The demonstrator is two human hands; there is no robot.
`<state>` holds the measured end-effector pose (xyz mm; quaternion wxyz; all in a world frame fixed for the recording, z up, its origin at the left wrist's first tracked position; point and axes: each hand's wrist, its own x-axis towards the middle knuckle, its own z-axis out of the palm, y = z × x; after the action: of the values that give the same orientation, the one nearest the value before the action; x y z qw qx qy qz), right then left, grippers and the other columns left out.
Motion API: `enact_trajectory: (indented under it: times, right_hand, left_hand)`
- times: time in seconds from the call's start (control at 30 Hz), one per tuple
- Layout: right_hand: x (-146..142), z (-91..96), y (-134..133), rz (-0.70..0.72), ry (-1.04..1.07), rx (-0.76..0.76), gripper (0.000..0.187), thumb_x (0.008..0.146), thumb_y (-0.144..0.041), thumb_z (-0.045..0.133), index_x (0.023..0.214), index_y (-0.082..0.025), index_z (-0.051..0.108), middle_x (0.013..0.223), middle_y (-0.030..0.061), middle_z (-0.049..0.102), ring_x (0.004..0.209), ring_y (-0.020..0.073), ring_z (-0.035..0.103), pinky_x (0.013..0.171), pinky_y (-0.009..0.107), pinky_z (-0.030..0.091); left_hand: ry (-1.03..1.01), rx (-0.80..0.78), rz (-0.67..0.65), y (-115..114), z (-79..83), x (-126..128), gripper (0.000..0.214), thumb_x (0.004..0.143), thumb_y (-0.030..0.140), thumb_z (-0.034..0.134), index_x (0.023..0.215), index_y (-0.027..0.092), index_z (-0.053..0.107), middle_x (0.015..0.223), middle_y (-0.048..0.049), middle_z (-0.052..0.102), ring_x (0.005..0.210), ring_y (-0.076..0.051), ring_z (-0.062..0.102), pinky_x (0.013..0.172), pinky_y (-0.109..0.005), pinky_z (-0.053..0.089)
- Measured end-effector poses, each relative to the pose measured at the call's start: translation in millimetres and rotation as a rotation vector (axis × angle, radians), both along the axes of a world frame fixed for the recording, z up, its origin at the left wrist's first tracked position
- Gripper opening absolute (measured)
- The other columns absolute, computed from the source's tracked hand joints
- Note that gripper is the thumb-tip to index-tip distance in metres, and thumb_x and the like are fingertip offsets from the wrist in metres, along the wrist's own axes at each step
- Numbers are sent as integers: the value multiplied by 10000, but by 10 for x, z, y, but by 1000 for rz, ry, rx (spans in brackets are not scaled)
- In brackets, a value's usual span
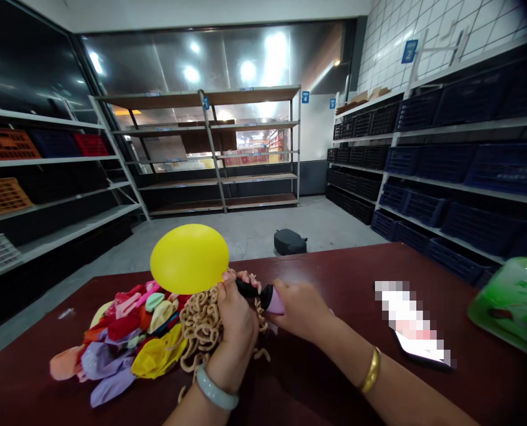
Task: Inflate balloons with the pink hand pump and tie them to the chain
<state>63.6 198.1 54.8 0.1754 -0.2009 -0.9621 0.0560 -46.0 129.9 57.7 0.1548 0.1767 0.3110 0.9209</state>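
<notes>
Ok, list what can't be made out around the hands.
Head view only:
1. Neck of the yellow balloon: hidden behind fingers of the left hand.
2. Body of the pump: mostly covered by the right hand.
3. Screen of the phone: pixelated over.
4. The green item: blurred, cut by the right edge.

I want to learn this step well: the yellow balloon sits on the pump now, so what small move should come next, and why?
Probably a push of the pump with the right hand, while the left hand pinches the neck on the black nozzle. The yellow balloon looks only partly filled, and both hands are in place for it.
</notes>
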Motion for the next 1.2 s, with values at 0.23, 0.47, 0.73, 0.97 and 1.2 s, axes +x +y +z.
enact_trajectory:
  times: [0.23, 0.47, 0.73, 0.97, 1.2]
  right_hand:
    - [-4, 20, -21, 41, 6, -18, 427, 810, -593, 566, 1026, -227, 524, 941, 48, 698, 826, 239, 667, 632, 293, 394]
    - [15, -41, 61, 46, -101, 49, 443, 836, -616, 518, 1037, -223, 546, 954, 76, 699, 837, 255, 667, 649, 300, 398]
    - [12, -92, 120, -9, -125, 110, 503, 837, -621, 512, 1141, -219, 518, 894, 86, 705, 808, 293, 675, 626, 323, 396]
    - [3, -53, 58, -18, -121, 78, 435, 817, -568, 561, 1071, -216, 530, 872, 76, 704, 756, 274, 677, 578, 307, 376]
    - [-20, -34, -22, -2, -72, 13, 467, 824, -621, 531, 1077, -229, 535, 905, 69, 704, 779, 270, 678, 575, 302, 385]
  left_hand:
    - [87, 60, 186, -284, 328, -478, 202, 838, 362, 567, 789, 225, 427, 597, 44, 422, 477, -118, 448, 419, -223, 342]
    - [-15, 122, 327, -510, 319, -929, 125, 827, 256, 512, 786, 228, 398, 574, 63, 407, 425, -93, 410, 419, -208, 286]
    - [-36, 110, 107, -153, 66, -388, 243, 857, 389, 563, 798, 213, 406, 627, 38, 446, 501, -97, 470, 480, -218, 387]
    - [-76, 32, -40, 22, -140, 80, 285, 856, 441, 584, 810, 204, 434, 668, 15, 487, 547, -106, 515, 524, -226, 433]
    - [-5, 71, -9, -101, 48, -112, 274, 871, 427, 554, 778, 208, 419, 645, 18, 469, 499, -110, 494, 458, -222, 402]
